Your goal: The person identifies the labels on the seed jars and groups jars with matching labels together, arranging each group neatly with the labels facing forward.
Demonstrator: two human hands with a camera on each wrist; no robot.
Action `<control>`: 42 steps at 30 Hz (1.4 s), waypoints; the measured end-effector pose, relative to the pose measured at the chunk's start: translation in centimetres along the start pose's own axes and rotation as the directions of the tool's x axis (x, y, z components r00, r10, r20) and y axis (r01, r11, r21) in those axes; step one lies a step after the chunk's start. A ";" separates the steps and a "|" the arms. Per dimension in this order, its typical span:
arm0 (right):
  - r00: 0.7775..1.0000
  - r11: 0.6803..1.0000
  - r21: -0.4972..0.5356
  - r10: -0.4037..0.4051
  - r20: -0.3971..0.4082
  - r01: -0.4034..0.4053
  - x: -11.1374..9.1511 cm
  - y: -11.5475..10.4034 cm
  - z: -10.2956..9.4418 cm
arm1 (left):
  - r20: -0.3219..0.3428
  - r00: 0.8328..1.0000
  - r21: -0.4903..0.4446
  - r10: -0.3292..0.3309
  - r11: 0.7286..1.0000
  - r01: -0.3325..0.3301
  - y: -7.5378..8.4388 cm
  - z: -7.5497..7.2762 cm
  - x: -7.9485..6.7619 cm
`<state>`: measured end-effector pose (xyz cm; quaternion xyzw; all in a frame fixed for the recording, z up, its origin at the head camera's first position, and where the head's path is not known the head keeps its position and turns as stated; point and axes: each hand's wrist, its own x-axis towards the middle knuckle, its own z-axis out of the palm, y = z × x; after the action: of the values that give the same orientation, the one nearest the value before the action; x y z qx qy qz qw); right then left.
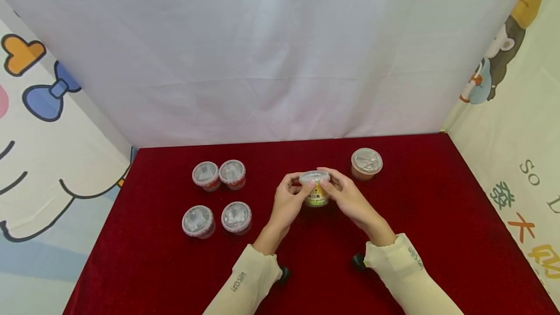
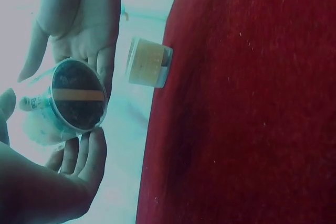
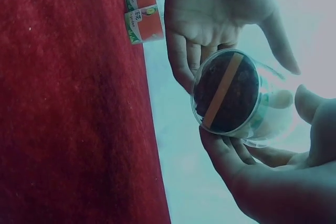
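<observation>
Both hands hold a small clear plastic cup with a pale lid and a yellow-green printed label, raised off the red cloth. My left hand grips its left side and my right hand its right side, thumbs towards the front near the lid. From below, in the left wrist view, the cup's clear base shows dark contents crossed by an orange-brown strip. The same base appears in the right wrist view, fingers curled round the cup's side.
Several lidded cups, among them a red-labelled one and a front one, stand on the left of the red cloth. Another lidded cup stands behind the right hand. A white curtain hangs at the back, with printed sheets at both sides.
</observation>
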<state>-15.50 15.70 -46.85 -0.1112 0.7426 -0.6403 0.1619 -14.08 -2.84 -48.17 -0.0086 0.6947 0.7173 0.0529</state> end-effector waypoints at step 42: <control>0.999 0.999 -0.008 0.035 0.039 -0.035 -0.2 -0.3 0.0 | -0.034 0.998 0.027 -0.058 0.998 0.059 0.2 -0.2 -0.1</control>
<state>-15.38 15.75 -46.53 -0.1111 0.7434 -0.6324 0.1873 -14.01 -3.07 -48.01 -0.0400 0.7048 0.7055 0.0622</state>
